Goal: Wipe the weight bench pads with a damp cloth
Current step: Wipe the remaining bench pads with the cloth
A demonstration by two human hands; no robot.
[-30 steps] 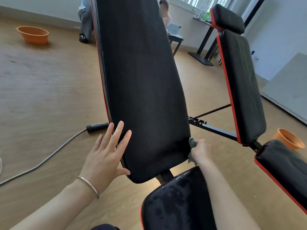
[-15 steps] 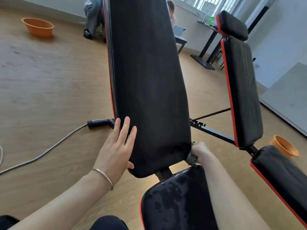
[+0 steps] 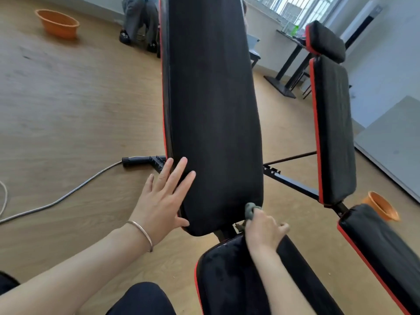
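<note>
Left hand flat, fingers spread, braces back pad; right hand fingers clamp cloth: press firmly, overlap strokes.

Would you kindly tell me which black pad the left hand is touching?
The near bench's long backrest pad: the left hand lies flat on its lower left edge, unlike the seat pad below.

- I'm looking down at a pale wood floor with a grey cable trailing across it.
- An orange basin sits far back left, an orange tub at right.
- Daylight enters through a barred window above a black-legged table, beside a white wall.
</note>
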